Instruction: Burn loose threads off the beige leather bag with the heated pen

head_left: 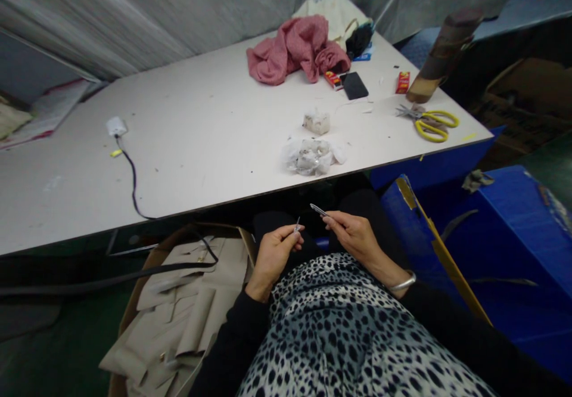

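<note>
Both of my hands are over my lap, just below the front edge of the white table (214, 164). My left hand (276, 255) is closed in a pinch on a small, thin metallic piece (297, 223), too small to name. A slim silvery tool (318, 209) sticks out from the fingers of my right hand (357, 237); its kind is unclear. The tool's tip points up and left, apart from the left hand's piece. On the table in front of them lies a crumpled clear plastic bag (310, 157), with a small whitish block (316, 123) behind it.
Yellow-handled scissors (433, 124) lie at the table's right end, near a brown cylindrical container (440, 57). A pink cloth (295, 51) and black phone-like slab (354, 85) are farther back. At left, a carton (129, 319) holds beige bags (192, 301); blue bins (513, 236) stand right.
</note>
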Demonstrator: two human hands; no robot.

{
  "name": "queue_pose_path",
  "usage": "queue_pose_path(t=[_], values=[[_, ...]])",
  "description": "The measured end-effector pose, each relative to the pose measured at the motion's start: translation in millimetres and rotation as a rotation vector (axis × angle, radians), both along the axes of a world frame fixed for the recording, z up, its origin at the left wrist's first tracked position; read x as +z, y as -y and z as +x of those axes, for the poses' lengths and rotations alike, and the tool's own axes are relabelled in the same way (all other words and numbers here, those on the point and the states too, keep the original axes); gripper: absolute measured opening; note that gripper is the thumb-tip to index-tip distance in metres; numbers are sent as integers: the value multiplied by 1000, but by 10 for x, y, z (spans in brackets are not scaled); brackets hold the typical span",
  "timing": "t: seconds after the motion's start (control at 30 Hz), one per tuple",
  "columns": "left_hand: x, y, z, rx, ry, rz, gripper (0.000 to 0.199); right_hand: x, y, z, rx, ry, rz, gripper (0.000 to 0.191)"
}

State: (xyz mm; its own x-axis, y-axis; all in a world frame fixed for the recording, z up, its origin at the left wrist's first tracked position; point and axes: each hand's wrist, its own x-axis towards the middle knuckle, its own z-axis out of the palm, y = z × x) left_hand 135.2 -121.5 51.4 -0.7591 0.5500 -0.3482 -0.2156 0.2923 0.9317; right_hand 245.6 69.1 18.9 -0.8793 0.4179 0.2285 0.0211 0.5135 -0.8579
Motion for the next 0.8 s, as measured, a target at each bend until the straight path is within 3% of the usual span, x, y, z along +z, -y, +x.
queue_pose_path(t=[0.23,0.43,0.6,0.67,0.8], values=[[-52,-25,43,-26,-65,-22,25,106,105,26,191,32,298,28],[39,-38,150,-57,-339,-190,25,106,129,11,202,118,508,34],[50,-12,188,-10,-497,-250,19,80,-25,36,-101,184,451,31],[17,-27,163,-12,-444,-285,20,111,6,62,-72,152,408,32],[0,-85,121,-27,-421,-332,20,142,139,62,145,159,429,34]])
